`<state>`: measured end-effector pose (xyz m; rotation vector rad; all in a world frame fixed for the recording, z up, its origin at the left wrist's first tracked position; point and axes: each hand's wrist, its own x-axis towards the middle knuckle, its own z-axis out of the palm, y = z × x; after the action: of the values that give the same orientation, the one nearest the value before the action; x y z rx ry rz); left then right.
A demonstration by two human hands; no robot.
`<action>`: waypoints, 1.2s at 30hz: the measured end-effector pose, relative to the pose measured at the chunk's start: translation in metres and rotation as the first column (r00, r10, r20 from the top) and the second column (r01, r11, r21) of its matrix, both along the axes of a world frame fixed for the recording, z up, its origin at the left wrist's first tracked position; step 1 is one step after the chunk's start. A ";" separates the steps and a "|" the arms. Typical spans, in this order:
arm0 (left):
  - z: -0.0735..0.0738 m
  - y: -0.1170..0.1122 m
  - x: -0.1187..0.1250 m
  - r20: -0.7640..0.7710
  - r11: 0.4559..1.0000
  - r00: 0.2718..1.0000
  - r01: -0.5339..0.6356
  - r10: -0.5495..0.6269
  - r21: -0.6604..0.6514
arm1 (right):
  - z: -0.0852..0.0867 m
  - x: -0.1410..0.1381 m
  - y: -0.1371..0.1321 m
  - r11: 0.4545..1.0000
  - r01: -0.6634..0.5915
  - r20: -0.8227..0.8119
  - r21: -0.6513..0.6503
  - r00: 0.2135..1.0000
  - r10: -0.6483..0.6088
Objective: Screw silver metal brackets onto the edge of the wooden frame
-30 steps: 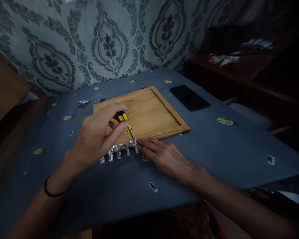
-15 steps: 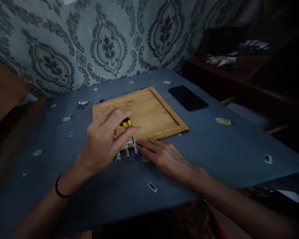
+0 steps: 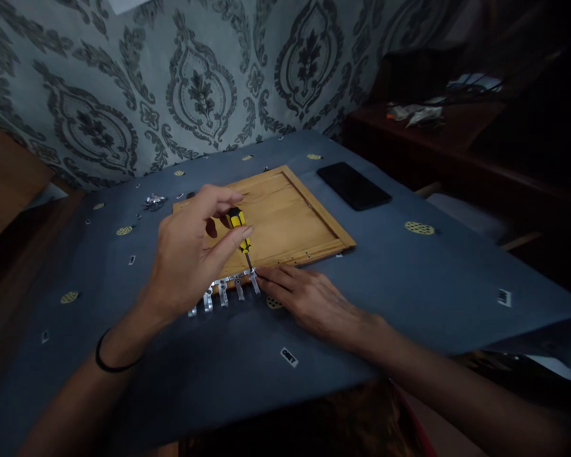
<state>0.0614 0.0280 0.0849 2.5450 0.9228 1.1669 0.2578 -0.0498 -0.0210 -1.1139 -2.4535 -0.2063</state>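
Observation:
A small screwdriver [image 3: 238, 222] with a yellow and black handle is in my left hand [image 3: 183, 247], between the thumb and the curled fingers. Its shaft slants down so that the tip meets the end of a silvery metal hook rail [image 3: 223, 292]. That rail, with several hooks, lies along the near edge of a framed wooden board [image 3: 276, 222]. My right hand [image 3: 309, 298] rests low at the board's edge, its fingers together and their tips pressed on the rail's right end beside the screwdriver tip. What the right fingertips cover is hidden.
A black phone [image 3: 353, 185] lies right of the board on the blue patterned tablecloth [image 3: 409, 285]. Small metal pieces [image 3: 155, 202] sit at the back left. Behind the table hangs a patterned curtain or wall covering [image 3: 200, 82]; a dark red cabinet [image 3: 433, 136] stands at the right.
My left fingers have loosened and shifted up and left on the screwdriver, showing more of its handle and of the hook rail. The right hand stays at the rail's end. The view has shifted slightly.

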 end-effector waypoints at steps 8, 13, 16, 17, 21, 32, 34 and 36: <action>0.009 -0.004 -0.002 0.058 0.998 0.996 -0.061 0.061 -0.002 | -0.002 0.001 0.001 1.000 -0.002 0.011 0.016 1.000 0.002; 0.012 -0.010 -0.008 0.118 0.995 0.990 -0.077 0.083 -0.059 | -0.002 0.001 0.000 1.000 -0.005 -0.015 -0.008 1.000 0.005; 0.007 -0.009 -0.008 0.077 0.998 0.997 -0.015 0.020 -0.067 | -0.001 0.000 0.000 1.000 -0.012 -0.031 -0.003 0.999 0.012; 0.005 -0.008 -0.008 0.062 0.998 0.998 0.003 0.001 -0.066 | -0.001 0.000 0.000 1.000 -0.013 -0.030 -0.005 0.999 0.013; 0.001 -0.006 -0.006 0.038 0.999 0.999 0.028 -0.026 -0.045 | -0.001 0.000 0.000 1.000 -0.004 -0.013 -0.026 1.000 0.004; -0.001 -0.005 -0.006 0.009 0.999 1.000 0.029 -0.029 -0.042 | 0.000 0.000 0.000 1.000 -0.005 -0.035 0.001 0.999 0.005; -0.002 -0.005 -0.006 0.017 0.998 0.999 0.041 -0.040 -0.049 | 0.001 -0.001 0.000 1.000 0.001 -0.038 0.014 0.999 0.000; -0.002 -0.005 -0.005 0.031 0.997 0.999 0.042 -0.040 -0.065 | 0.001 -0.001 0.000 1.000 0.005 -0.034 0.015 0.999 -0.004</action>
<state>0.0561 0.0227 0.0829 2.4759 0.8833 1.1402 0.2570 -0.0501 -0.0198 -1.1082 -2.4163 -0.2053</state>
